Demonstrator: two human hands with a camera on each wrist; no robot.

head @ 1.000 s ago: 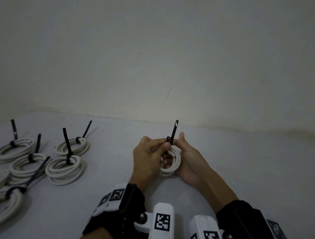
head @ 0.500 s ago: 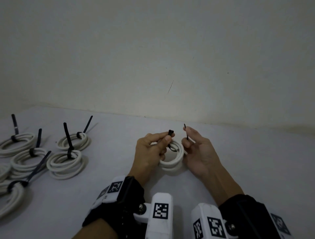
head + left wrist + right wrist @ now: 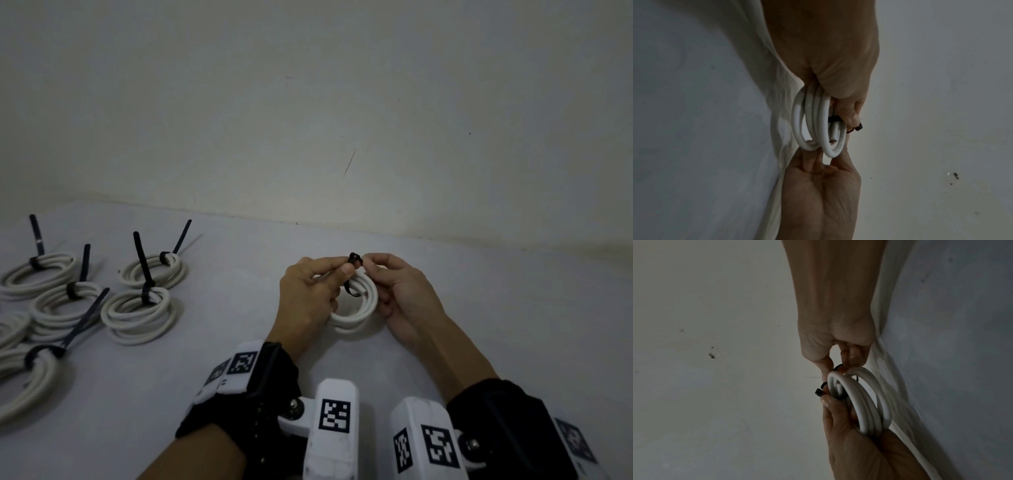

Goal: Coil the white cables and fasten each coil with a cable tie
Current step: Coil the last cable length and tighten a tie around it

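Black tie [image 3: 355,261] back between both thumbs above the white coil [image 3: 356,310], after parting half a second ago. Left hand [image 3: 306,298] pinching the tie's head, coil hooked in its fingers; right hand [image 3: 399,295] pinching the tail end. Rethreading, seemingly; not yet cinched. Finished coils [image 3: 138,310] lying left on the table [image 3: 479,325].
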